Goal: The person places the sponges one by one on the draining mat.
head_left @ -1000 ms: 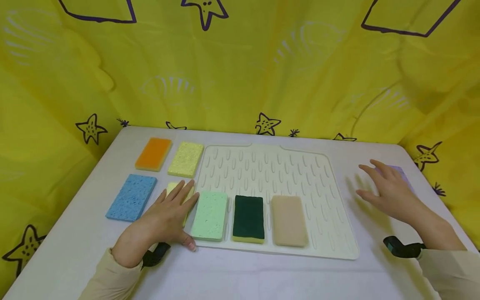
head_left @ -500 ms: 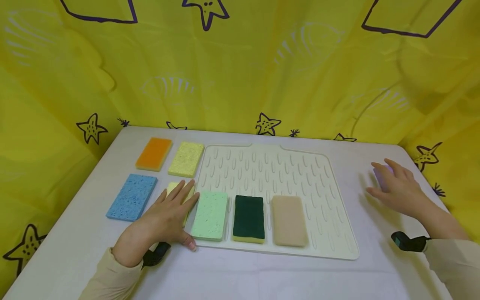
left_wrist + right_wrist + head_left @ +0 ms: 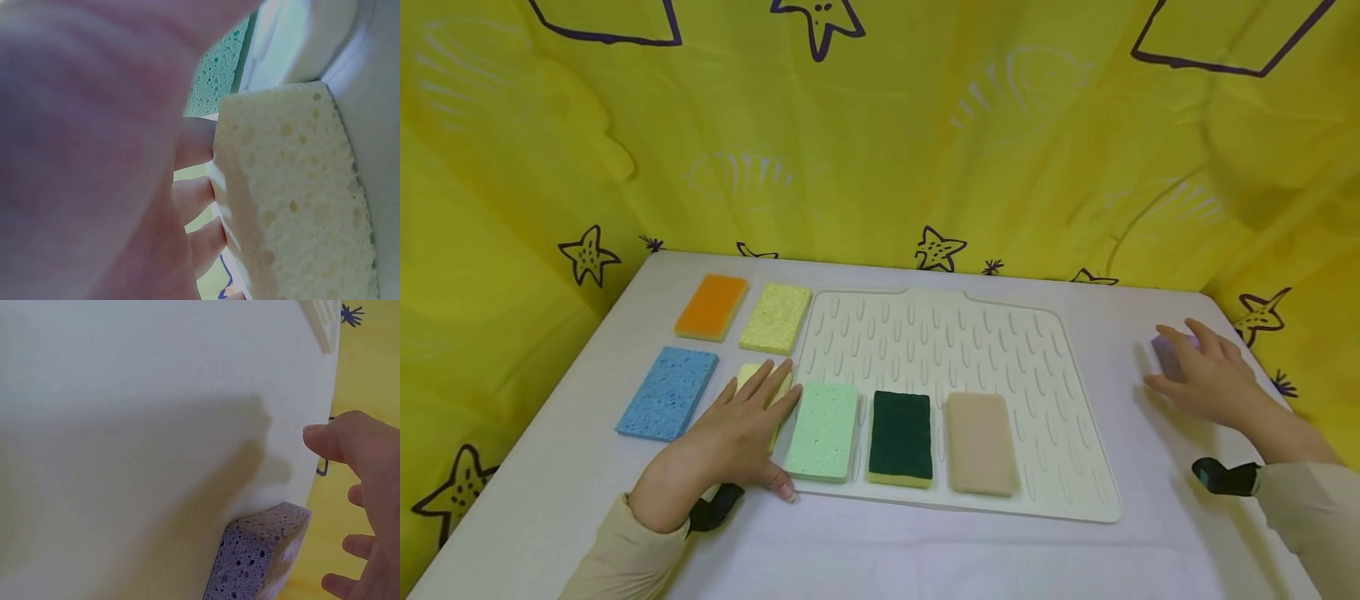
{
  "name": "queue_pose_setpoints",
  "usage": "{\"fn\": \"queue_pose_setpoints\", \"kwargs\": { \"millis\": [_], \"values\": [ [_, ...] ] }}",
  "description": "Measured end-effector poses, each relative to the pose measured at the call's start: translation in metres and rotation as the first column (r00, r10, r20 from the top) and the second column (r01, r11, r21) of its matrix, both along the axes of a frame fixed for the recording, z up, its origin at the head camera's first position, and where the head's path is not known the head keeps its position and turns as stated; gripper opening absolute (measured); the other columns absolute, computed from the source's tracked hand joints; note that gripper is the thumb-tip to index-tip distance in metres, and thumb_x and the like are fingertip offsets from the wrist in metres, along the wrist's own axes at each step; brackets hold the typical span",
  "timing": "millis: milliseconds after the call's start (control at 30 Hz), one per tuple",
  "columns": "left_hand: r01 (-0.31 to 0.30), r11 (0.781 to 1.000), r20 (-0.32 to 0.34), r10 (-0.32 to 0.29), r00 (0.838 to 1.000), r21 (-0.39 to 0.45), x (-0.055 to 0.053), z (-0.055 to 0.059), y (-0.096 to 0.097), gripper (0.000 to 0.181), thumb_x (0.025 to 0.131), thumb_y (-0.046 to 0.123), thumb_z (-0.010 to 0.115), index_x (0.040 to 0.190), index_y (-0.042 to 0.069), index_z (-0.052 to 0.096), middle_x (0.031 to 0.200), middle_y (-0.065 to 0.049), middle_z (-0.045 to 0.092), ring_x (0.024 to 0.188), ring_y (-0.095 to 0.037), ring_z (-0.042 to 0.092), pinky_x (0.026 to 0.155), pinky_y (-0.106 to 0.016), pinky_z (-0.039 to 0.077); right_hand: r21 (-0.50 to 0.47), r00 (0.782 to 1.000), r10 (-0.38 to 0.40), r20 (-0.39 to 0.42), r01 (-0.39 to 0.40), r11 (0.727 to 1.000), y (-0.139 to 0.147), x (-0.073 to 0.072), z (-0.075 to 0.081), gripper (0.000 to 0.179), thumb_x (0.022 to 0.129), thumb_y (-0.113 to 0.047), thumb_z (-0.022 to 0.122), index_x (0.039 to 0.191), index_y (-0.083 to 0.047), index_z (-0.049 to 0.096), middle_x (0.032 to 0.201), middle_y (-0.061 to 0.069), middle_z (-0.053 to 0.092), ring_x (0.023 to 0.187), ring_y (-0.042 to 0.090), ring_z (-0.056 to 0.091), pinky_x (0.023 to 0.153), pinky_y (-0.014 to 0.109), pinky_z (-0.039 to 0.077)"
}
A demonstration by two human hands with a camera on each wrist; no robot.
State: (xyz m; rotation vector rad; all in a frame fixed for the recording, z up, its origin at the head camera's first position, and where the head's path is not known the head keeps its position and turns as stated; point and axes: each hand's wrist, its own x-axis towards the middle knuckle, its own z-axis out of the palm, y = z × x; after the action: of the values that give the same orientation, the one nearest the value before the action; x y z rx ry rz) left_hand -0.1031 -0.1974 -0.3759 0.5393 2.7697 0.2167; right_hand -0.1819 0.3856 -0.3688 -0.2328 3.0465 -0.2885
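My left hand (image 3: 733, 433) lies with fingers spread over a pale yellow sponge (image 3: 781, 408) beside the mat's left edge. Up close in the left wrist view, the fingertips (image 3: 206, 244) touch that sponge's (image 3: 294, 187) side. At the far right, my right hand (image 3: 1213, 383) hovers above a purple sponge (image 3: 1167, 357) and partly covers it from the head camera. The right wrist view shows a gap between the loosely bent fingers and the purple sponge (image 3: 244, 556), which sits on the table.
On the ribbed white mat (image 3: 940, 342), a mint sponge (image 3: 823, 432), a dark green scouring sponge (image 3: 900, 435) and a beige sponge (image 3: 981, 442) form a front row. Orange (image 3: 711, 307), speckled yellow (image 3: 775, 318) and blue (image 3: 668, 393) sponges lie left of it. A yellow curtain (image 3: 880, 125) hangs behind.
My right hand has moved right, over the purple sponge, so different parts of the sponge show past the fingers. The left hand has stayed in place on the pale yellow sponge.
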Motion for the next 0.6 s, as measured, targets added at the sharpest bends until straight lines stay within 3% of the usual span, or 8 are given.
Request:
{"fn": "queue_pose_setpoints", "kwargs": {
  "millis": [600],
  "values": [
    [-0.007, 1.0, 0.003, 0.007, 1.0, -0.006, 0.0, 0.001, 0.001, 0.132, 0.05, 0.069, 0.084, 0.155, 0.007, 0.033, 0.167, -0.015, 0.007, 0.154, -0.041, 0.007, 0.119, -0.066, 0.011, 0.034, 0.983, -0.06, 0.175, 0.055, 0.998, 0.012, -0.016, 0.003, 0.08, 0.1, -0.041, 0.052, 0.147, 0.011, 0.014, 0.141, 0.054, 0.001, 0.117, 0.079, 0.015, 0.089, 0.084, 0.023]
  ]
}}
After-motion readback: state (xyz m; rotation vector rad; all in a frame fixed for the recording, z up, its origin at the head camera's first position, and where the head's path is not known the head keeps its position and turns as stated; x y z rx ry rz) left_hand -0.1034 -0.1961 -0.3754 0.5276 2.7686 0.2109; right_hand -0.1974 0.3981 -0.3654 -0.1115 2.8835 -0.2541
